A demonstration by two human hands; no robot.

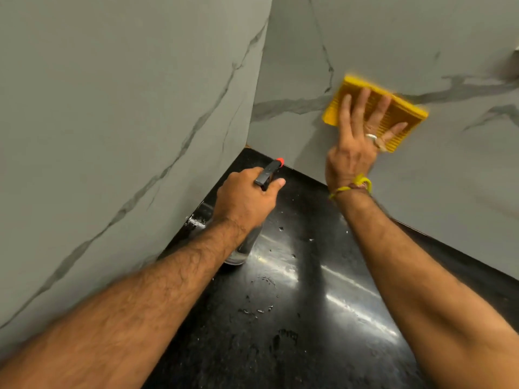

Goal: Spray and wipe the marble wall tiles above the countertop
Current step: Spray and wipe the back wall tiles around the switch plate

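My right hand (356, 141) presses a folded yellow ribbed cloth (398, 113) flat against the grey marble wall tile (421, 46), fingers spread and straight, a little right of the corner. My left hand (247, 200) grips the black head of a spray bottle (269, 174) with an orange nozzle pointing toward the corner. The clear body of the bottle (244, 248) stands on or just above the black countertop (295, 304); my wrist hides most of it.
A second marble tile wall (112, 108) with dark veins runs along the left and meets the back wall in a corner. Water drops and wet smears lie on the glossy countertop.
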